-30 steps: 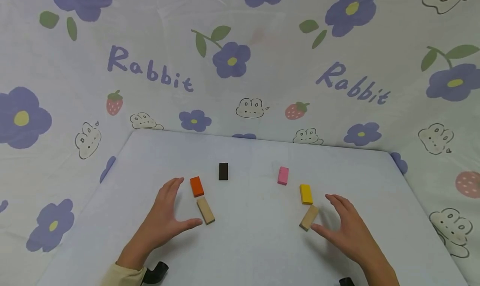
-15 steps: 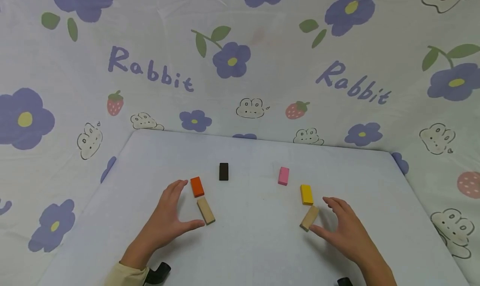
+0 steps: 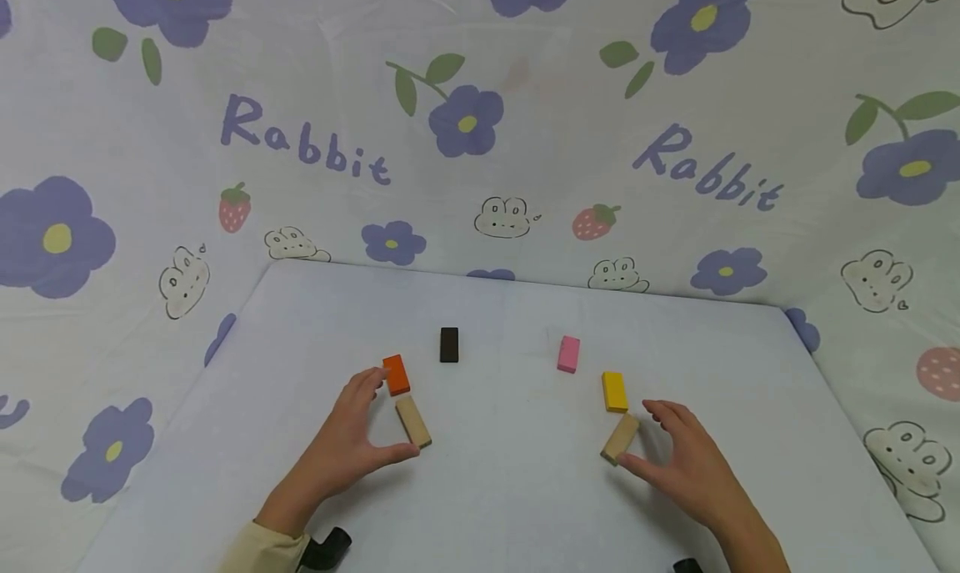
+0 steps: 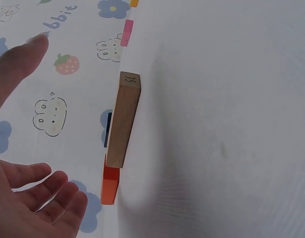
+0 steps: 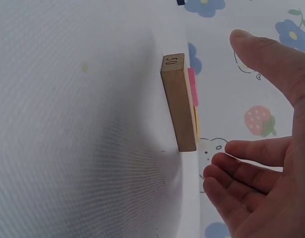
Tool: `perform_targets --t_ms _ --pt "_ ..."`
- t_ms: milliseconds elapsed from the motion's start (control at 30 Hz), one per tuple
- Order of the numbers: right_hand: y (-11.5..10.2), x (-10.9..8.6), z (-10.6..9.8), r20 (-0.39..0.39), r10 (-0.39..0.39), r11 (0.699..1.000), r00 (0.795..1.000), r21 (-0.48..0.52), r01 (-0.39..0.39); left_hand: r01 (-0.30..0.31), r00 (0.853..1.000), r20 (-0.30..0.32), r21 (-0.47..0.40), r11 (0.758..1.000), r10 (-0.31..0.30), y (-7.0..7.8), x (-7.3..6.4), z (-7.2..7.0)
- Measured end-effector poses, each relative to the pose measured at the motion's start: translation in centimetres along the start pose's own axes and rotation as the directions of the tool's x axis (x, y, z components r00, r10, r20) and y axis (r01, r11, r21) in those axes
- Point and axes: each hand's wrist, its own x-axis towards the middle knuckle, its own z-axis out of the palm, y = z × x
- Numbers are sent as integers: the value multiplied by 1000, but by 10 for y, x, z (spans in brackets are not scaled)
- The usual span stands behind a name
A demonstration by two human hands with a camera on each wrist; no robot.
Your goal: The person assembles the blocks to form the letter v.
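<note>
My left hand [image 3: 348,444] hovers with thumb and fingers spread beside a plain wooden block [image 3: 413,422] on the left. That block's end bears a printed number in the left wrist view, and an orange block [image 3: 396,375] lies just behind it, near the fingertips. On the right, my right hand [image 3: 686,464] is spread in the same way next to another plain wooden block [image 3: 620,439], its thumb close to the near end. In the right wrist view this wooden block [image 5: 178,101] stands apart from the fingers. A yellow block [image 3: 614,392] lies just beyond it. Neither hand holds anything.
Farther back on the white table [image 3: 510,490] lie a black block [image 3: 449,345] and a pink block [image 3: 568,354]. A patterned cloth [image 3: 420,189] with flowers and rabbits rises behind the table's far edge. Black devices are partly visible below both wrists.
My left hand has moved right, closer to the wooden and orange blocks. My right hand has shifted slightly left toward its wooden block. The blocks stay in place on the table.
</note>
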Motion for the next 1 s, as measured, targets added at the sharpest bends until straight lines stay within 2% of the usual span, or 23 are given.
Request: perform_targets --t_ms 333,633,833,1000 --pt "0 2 4 2 0 1000 1000 -9 0 17 999 33 15 1000 -18 -3 3 7" --pt "2 5 10 -20 -26 1000 999 1 26 17 999 39 -28 999 -16 -6 3 11" --pt "3 7 13 -16 -11 1000 1000 2 12 21 999 51 -78 997 -17 -6 3 13" --pt "3 7 15 -4 3 1000 1000 -5 -3 43 997 69 -78 996 -38 -7 3 14"
